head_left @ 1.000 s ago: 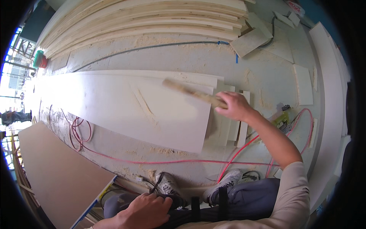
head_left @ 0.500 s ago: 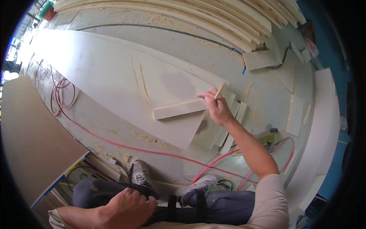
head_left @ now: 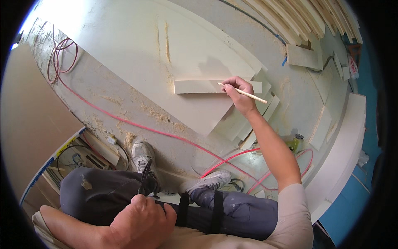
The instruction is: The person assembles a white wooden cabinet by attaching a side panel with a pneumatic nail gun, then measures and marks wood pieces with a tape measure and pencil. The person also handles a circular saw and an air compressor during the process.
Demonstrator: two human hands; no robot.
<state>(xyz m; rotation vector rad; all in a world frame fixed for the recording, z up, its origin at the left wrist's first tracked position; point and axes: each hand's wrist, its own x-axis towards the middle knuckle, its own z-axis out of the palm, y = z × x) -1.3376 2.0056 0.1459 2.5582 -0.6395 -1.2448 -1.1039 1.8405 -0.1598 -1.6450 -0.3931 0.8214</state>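
Observation:
A pale wooden pencil (head_left: 251,96) is pinched in the fingers of my right hand (head_left: 239,90). One end of the pencil points left, over a short pale board strip (head_left: 197,86). The strip lies flat on a large pale panel (head_left: 166,95), its right end reaching past the hand. Close to my lap, my left hand (head_left: 143,222) is closed around a thin dark tool (head_left: 144,176) that sticks up from the fist. What kind of tool it is cannot be made out.
A red hose (head_left: 137,125) crosses the sawdust-strewn floor in front of my shoes (head_left: 143,152). Narrow boards (head_left: 270,110) lie beyond the panel's right end. Stacked lumber (head_left: 286,20) stands at the far right, and a brown panel (head_left: 37,112) rises at left.
My view has shifted. My right hand has come lower over the strip, and the pencil has swung from upright to lying sideways. The dark tool shows more clearly above my left fist.

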